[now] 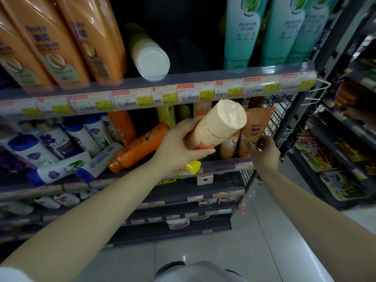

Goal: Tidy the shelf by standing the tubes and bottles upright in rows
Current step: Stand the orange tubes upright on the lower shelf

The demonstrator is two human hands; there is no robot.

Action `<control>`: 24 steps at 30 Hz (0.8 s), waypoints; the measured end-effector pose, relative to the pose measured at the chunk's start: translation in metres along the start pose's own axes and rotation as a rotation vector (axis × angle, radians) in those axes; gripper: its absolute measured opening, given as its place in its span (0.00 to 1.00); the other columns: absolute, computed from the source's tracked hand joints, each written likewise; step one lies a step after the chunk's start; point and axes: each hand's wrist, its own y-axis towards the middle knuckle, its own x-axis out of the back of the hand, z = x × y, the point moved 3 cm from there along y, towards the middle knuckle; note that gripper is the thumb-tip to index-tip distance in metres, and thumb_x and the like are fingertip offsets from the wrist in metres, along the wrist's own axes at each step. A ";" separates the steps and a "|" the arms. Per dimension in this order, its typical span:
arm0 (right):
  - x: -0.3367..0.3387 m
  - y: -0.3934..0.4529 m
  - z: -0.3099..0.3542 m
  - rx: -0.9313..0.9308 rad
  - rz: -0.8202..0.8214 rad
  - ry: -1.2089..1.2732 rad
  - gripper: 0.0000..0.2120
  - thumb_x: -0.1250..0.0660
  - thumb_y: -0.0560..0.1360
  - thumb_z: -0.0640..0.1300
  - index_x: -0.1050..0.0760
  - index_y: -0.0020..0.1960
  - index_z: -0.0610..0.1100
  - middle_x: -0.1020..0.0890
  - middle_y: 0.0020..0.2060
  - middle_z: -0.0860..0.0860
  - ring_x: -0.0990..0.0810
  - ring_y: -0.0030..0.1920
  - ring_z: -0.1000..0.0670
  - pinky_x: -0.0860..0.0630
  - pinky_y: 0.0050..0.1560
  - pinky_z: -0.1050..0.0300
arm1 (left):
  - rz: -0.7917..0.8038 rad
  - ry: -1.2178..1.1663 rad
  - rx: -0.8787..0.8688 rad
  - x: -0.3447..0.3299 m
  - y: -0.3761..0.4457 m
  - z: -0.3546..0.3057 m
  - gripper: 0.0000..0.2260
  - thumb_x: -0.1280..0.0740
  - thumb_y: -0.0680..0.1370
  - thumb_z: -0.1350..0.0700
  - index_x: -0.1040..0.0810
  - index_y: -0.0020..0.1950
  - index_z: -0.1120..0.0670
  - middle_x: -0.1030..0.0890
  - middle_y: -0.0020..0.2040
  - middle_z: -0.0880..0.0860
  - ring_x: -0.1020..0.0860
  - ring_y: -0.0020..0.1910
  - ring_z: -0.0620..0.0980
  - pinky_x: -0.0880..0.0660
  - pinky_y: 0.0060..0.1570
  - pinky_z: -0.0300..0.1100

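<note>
The cream bottle (218,125) is gripped, tilted, by the left hand (179,147); the right hand (264,151) pinches an upright brown tube (254,131) just right.

Middle shelf (223,164): dark gap behind left hand (179,147), between fallen orange bottle (138,147) and brown tubes (252,137); cream bottle (217,125) held tilted across its mouth. Yellow cap (193,166) lies at shelf edge under hand. Right hand (264,152) in front of brown tubes, wire side panel (282,117) close on right. Left part crowded with toppled white bottles (61,171). Upper shelf: dark open space between lying white-capped bottle (149,55) and teal tubes (242,31).
</note>
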 end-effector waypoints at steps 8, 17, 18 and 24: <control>0.000 0.003 -0.003 0.022 -0.005 -0.020 0.15 0.29 0.73 0.45 0.26 0.55 0.38 0.23 0.44 0.50 0.26 0.44 0.53 0.34 0.41 0.64 | 0.021 -0.297 0.171 -0.033 0.007 0.005 0.29 0.24 0.67 0.64 0.30 0.66 0.53 0.24 0.56 0.38 0.25 0.53 0.29 0.28 0.51 0.26; 0.000 0.002 -0.004 0.025 0.000 0.006 0.17 0.30 0.73 0.46 0.27 0.57 0.38 0.24 0.46 0.51 0.26 0.45 0.54 0.33 0.45 0.62 | -0.055 -0.259 0.264 -0.045 0.011 0.042 0.29 0.24 0.68 0.60 0.30 0.66 0.53 0.22 0.55 0.43 0.24 0.54 0.35 0.27 0.50 0.26; 0.000 0.002 -0.005 0.025 0.001 0.008 0.17 0.30 0.73 0.46 0.27 0.58 0.38 0.24 0.46 0.51 0.26 0.45 0.54 0.33 0.45 0.62 | -0.074 -0.257 0.275 -0.044 0.013 0.046 0.29 0.24 0.68 0.60 0.30 0.67 0.54 0.22 0.56 0.45 0.24 0.54 0.37 0.27 0.51 0.27; -0.001 0.002 -0.007 0.028 -0.010 -0.005 0.16 0.30 0.74 0.47 0.26 0.56 0.39 0.24 0.43 0.52 0.26 0.42 0.54 0.32 0.44 0.61 | -0.151 -0.316 0.310 -0.040 0.025 0.065 0.27 0.24 0.68 0.58 0.28 0.65 0.52 0.20 0.58 0.51 0.22 0.57 0.47 0.24 0.58 0.47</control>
